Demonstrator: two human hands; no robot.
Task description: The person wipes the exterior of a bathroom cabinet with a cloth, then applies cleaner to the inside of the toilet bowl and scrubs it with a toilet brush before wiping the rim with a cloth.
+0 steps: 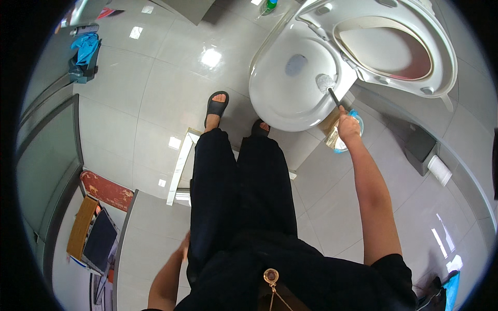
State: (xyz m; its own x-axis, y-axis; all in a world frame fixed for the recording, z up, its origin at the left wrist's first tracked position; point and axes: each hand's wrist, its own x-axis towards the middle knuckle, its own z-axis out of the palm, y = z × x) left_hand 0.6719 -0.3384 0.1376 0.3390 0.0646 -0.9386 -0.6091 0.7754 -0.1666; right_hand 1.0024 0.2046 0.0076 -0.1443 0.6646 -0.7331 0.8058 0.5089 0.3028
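My right hand grips the dark handle of a toilet brush. The brush's white bristle head rests against the inner wall of the white toilet bowl, on its right side near the hinge. Blue-tinted water lies at the bottom of the bowl. Tipped up and back are the toilet seat and the lid behind it. Down by my left thigh is my left hand, partly covered by the dark trousers; its fingers are mostly hidden.
Below my right hand stands a lined waste bin. A dark grey box and a white paper roll sit along the right wall ledge. A green bottle is beyond the toilet. At left are a glass door and a blue bag.
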